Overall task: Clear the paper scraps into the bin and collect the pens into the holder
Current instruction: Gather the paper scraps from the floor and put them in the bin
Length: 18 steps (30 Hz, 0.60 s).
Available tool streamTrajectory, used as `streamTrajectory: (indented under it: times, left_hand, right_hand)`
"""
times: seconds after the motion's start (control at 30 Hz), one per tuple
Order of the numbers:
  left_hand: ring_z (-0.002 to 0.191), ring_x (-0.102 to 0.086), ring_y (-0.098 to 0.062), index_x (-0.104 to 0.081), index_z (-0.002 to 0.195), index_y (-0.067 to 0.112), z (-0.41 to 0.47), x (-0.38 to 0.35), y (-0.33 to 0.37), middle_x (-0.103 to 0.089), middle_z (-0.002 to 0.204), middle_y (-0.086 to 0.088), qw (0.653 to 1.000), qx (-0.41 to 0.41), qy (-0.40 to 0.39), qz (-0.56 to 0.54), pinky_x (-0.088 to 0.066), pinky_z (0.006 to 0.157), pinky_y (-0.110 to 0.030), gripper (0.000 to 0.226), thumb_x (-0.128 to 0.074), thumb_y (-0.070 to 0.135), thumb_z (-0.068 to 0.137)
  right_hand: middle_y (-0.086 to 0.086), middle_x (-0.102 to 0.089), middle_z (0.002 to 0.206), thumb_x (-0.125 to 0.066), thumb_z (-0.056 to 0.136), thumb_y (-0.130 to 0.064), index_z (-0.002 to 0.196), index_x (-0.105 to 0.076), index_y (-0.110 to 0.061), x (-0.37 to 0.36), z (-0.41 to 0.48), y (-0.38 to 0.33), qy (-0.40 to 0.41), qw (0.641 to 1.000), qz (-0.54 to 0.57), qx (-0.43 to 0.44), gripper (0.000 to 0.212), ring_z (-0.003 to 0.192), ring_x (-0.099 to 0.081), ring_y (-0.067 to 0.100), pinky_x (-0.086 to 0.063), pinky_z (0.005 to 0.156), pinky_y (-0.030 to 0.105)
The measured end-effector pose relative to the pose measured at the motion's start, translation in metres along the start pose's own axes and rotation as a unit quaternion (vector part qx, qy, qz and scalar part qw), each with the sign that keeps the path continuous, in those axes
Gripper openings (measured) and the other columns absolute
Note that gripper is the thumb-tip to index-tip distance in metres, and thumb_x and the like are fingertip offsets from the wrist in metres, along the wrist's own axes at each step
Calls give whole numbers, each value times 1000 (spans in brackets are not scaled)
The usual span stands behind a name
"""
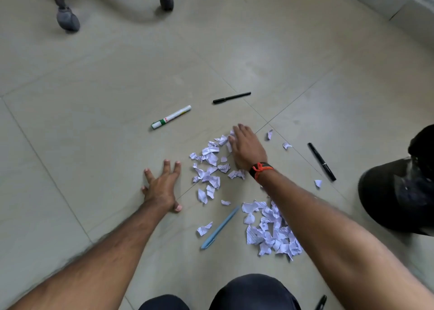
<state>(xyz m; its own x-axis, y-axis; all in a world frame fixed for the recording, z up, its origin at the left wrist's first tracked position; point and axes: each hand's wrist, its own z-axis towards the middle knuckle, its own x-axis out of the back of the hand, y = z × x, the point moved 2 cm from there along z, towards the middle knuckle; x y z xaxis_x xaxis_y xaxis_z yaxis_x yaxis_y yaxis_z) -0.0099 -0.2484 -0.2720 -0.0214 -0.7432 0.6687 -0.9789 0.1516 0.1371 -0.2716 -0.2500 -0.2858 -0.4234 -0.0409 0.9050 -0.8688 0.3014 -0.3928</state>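
Torn white paper scraps (211,166) lie scattered on the tiled floor, with a second heap (272,232) nearer me. My right hand (246,149) lies flat on the far edge of the scattered scraps, fingers straight. My left hand (162,185) presses flat on the bare floor, fingers spread, left of the scraps. A light blue pen (220,227) lies between the two heaps. A white marker with a green cap (171,117), a black pen (232,97) farther off and another black pen (321,161) on the right lie loose.
A black bin (399,197) lies at the right edge. Two metal chair legs with grey feet (67,18) stand at the top left. A wall base runs along the top right. My knees (253,293) and another black pen (321,302) show at the bottom.
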Motion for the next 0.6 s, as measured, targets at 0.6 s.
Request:
streamTrajectory:
  times: [0.6]
  left_hand:
    - [143, 9, -49, 11, 148, 45, 1, -2, -1, 19, 159, 15, 1000, -5, 23, 15, -31, 104, -66, 134, -89, 27, 60]
  right_hand:
    - [17, -31, 153, -33, 101, -40, 146, -28, 1, 34, -39, 97, 70, 977, 79, -184, 61, 142, -26, 28, -22, 120, 44]
